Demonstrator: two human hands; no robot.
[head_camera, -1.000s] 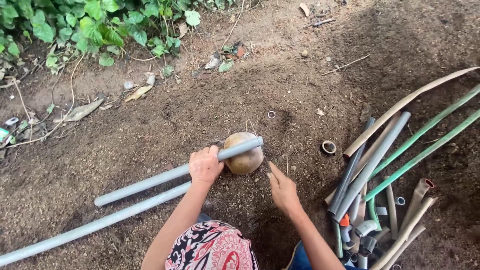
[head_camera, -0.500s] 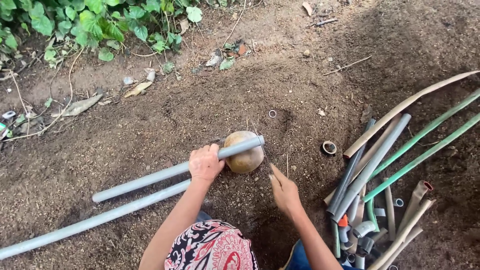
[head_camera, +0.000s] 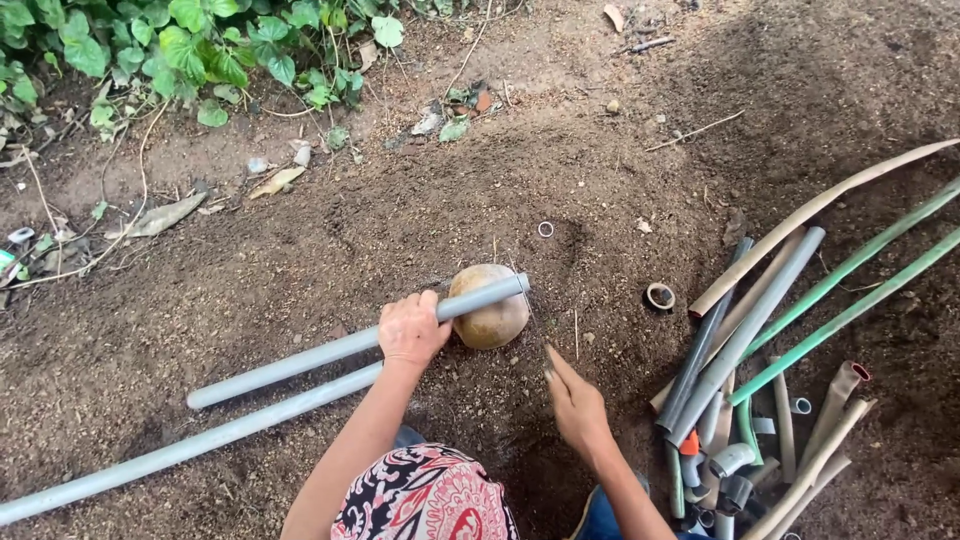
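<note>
Bare dirt ground fills the scene, with open soil from nine to twelve o'clock. At four o'clock lies a heap of pipe offcuts. A long grey pipe runs toward eight o'clock. Just above it, the shorter grey pipe rests its end on a round brown stone at centre. The left hand is wrapped around that pipe, arm stretched forward. The right hand hovers empty, fingers straight and together, near the stone at five o'clock.
</note>
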